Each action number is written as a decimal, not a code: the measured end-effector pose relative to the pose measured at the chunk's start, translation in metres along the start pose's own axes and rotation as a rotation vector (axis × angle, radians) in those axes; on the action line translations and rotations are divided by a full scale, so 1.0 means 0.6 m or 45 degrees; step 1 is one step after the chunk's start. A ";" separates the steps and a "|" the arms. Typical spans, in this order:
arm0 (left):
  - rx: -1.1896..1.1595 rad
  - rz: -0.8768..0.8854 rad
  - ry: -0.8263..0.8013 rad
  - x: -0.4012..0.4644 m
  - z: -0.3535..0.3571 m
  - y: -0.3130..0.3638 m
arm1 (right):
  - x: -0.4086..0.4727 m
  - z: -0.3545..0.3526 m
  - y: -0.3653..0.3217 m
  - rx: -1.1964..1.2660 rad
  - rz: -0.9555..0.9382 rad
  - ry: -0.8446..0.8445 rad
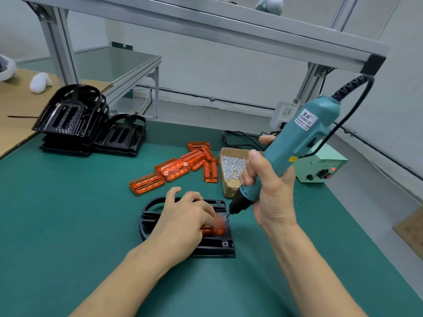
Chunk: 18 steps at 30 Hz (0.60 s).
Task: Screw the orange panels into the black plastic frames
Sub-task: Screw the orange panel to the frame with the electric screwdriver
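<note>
My left grip (183, 221) presses the orange panel (214, 231) into the black frame (212, 248) near the counter's (68, 213) front edge; my right grip (267, 191) clamps the screwdriver (297, 143), its bit at the panel's corner.

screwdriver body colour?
Teal electric screwdriver, black nose and cord; head view.

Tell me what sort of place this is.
Probably a small factory assembly bench: a green work mat, a corded teal electric screwdriver gripped in the right hand, a cardboard box of silver screws, and stacked black plastic frames.
</note>
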<state>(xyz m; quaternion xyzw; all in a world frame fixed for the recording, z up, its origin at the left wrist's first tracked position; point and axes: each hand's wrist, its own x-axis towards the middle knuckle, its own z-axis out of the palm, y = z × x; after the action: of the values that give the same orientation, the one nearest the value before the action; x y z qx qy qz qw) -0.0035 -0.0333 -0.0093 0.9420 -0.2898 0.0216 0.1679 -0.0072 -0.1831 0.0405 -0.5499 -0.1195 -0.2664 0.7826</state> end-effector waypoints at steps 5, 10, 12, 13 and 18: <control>-0.035 0.009 0.021 0.000 0.003 -0.003 | 0.001 0.001 0.010 -0.030 0.006 -0.014; -0.046 0.022 0.031 -0.001 0.006 -0.005 | 0.005 -0.002 0.016 -0.040 0.013 -0.026; -0.046 0.026 0.039 -0.001 0.006 -0.005 | 0.006 -0.003 0.017 -0.058 0.013 -0.051; -0.047 0.026 0.041 -0.001 0.006 -0.005 | 0.007 -0.003 0.017 -0.071 0.016 -0.069; -0.042 0.030 0.047 0.001 0.006 -0.005 | 0.009 0.003 0.019 -0.148 0.008 -0.136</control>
<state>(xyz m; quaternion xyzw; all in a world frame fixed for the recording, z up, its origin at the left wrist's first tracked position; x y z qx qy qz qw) -0.0019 -0.0325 -0.0138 0.9350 -0.2981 0.0362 0.1885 0.0033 -0.1802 0.0347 -0.6081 -0.1436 -0.2407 0.7427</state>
